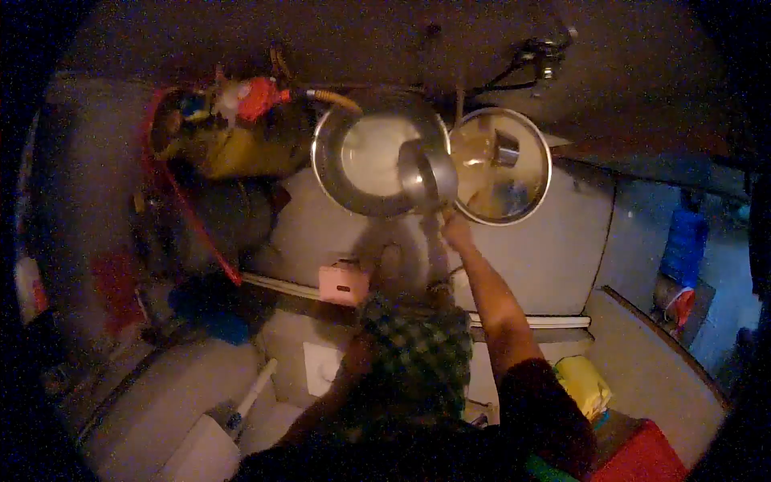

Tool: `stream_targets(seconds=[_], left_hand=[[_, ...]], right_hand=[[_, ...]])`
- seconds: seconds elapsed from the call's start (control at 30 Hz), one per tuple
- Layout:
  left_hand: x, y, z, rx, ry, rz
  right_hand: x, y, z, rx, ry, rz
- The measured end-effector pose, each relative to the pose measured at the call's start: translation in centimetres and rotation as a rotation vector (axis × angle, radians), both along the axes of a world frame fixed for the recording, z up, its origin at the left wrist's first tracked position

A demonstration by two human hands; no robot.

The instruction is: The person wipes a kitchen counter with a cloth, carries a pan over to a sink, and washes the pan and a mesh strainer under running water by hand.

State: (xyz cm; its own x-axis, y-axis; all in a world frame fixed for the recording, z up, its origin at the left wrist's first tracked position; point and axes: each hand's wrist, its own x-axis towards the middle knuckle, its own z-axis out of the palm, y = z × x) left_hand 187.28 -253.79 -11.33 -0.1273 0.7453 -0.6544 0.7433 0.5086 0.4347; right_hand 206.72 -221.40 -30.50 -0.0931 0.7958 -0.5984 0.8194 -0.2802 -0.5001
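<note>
My right hand is closed at the near side of a round metal pan, apparently on its handle. The pan hangs tilted over the right side of a large metal pot, which has pale liquid inside. Touching or close to the pot's right is a wide metal basin with brownish liquid. A small metal cup shows within the basin. My left forearm reaches forward beside a green checked cloth; the left hand itself is lost in shadow.
A yellowish gas cylinder with a red regulator lies at left, its orange hose running toward the pot. A pink box sits nearer me. At lower right are a yellow package and a red object.
</note>
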Motion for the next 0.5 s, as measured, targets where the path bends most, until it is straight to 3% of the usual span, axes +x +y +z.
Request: stream_targets(seconds=[0.03,0.1,0.2,0.23,0.33,0.37,0.5], left_hand=[[0.3,-0.6,-0.1,-0.004,0.007,0.029],[0.5,-1.6,-0.4,-0.014,0.022,0.077],[1.4,-2.8,-1.8,-0.017,0.046,0.142],[1.8,-3.0,-2.1,-0.022,0.055,0.159],[2.0,-3.0,-2.5,-0.021,0.071,0.189],[0.8,-3.5,-2.9,-0.017,0.077,0.202],[1.6,-4.1,-4.8,-0.039,0.111,0.32]], right_hand=[[-1.4,2.0,-2.1,0.148,-0.074,0.024],[-3.1,5.0,-3.1,0.082,-0.225,0.344],[-6.0,6.5,-7.8,0.117,-0.332,0.197],[-7.4,7.0,-7.4,0.049,-0.265,0.032],[-8.9,5.2,-9.6,-0.132,-0.234,0.022],[-11.4,4.2,-9.6,-0.259,-0.06,-0.038],[-7.3,-0.8,-11.0,-0.698,0.673,-0.3]])
